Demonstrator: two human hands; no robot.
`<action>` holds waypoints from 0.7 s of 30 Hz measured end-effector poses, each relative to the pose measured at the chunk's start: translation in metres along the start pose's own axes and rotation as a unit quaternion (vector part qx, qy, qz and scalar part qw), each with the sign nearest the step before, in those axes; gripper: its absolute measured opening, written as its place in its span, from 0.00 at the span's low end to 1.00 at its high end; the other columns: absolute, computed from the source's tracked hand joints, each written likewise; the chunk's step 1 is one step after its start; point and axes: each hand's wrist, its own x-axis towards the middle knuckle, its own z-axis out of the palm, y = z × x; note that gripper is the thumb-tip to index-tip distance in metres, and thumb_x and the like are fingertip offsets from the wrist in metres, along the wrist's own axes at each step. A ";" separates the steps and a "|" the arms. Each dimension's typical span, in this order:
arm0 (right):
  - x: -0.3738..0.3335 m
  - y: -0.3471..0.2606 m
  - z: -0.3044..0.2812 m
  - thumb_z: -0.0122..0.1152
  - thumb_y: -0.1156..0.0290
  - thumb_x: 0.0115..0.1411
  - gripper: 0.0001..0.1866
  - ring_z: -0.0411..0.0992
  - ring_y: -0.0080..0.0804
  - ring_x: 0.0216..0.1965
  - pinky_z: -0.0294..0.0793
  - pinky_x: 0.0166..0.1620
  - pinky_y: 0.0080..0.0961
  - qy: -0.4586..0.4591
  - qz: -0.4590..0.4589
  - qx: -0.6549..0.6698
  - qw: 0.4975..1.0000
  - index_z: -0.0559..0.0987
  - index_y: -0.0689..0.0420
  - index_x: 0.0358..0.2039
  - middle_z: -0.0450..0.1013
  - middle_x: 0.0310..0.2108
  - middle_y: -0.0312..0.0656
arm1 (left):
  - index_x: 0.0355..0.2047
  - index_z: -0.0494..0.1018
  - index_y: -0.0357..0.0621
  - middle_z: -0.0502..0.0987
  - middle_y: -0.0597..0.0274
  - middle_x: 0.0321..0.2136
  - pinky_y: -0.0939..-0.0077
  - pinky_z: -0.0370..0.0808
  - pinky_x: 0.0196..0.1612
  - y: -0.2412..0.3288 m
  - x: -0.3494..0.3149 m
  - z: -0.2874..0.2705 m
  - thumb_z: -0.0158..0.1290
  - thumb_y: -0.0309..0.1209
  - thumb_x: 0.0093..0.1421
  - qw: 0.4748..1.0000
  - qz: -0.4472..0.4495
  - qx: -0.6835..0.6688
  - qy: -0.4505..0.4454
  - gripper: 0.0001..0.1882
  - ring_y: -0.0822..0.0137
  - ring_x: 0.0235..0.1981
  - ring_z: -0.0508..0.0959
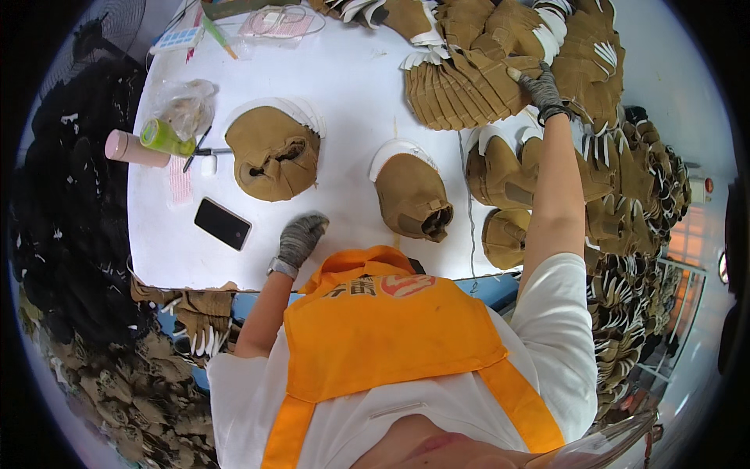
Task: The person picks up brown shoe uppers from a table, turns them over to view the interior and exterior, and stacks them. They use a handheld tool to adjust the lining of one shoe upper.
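My right hand [542,87], in a grey glove with bare fingertips showing, reaches to the far right of the white table. Its fingers close on the end of a fanned row of brown shoe uppers [457,90]. My left hand [300,241], also gloved, rests with curled fingers near the table's front edge, and nothing shows in it. In front of me lies a single brown shoe upper [408,195] with a white toe edge. To its left sits a small stack of similar uppers [269,148], openings toward me.
More uppers [500,168] crowd the table's right side, with hanging piles beyond. On the left are a phone [223,223], a pink bottle [134,148], a green roll [166,137], a plastic bag [187,105] and a pen [197,150]. Dark piles [70,234] flank the table.
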 end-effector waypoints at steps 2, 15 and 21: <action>-0.010 -0.033 -0.001 0.78 0.59 0.42 0.46 0.70 0.40 0.50 0.72 0.53 0.32 -0.016 0.016 0.033 0.999 0.63 0.62 0.56 0.70 0.51 0.49 | 0.39 0.77 0.44 0.78 0.59 0.32 0.71 0.74 0.40 -0.012 0.008 0.009 0.53 0.28 0.57 0.996 -0.060 -0.071 0.009 0.09 0.63 0.33 0.77; -0.023 -0.110 -0.001 0.79 0.58 0.39 0.55 0.69 0.46 0.51 0.75 0.47 0.48 -0.057 0.151 0.041 0.986 0.54 0.56 0.62 0.66 0.53 0.53 | 0.51 0.70 0.41 0.75 0.63 0.42 0.75 0.68 0.49 0.135 0.189 0.081 0.52 0.38 0.61 0.875 -0.090 -0.475 0.007 0.20 0.69 0.42 0.73; 0.008 -0.083 -0.004 0.79 0.52 0.37 0.63 0.66 0.50 0.54 0.73 0.48 0.52 -0.048 0.206 0.002 0.977 0.47 0.49 0.66 0.60 0.58 0.54 | 0.57 0.65 0.45 0.73 0.62 0.47 0.72 0.69 0.52 0.159 0.279 0.100 0.50 0.39 0.64 0.765 -0.220 -0.606 0.010 0.23 0.67 0.47 0.73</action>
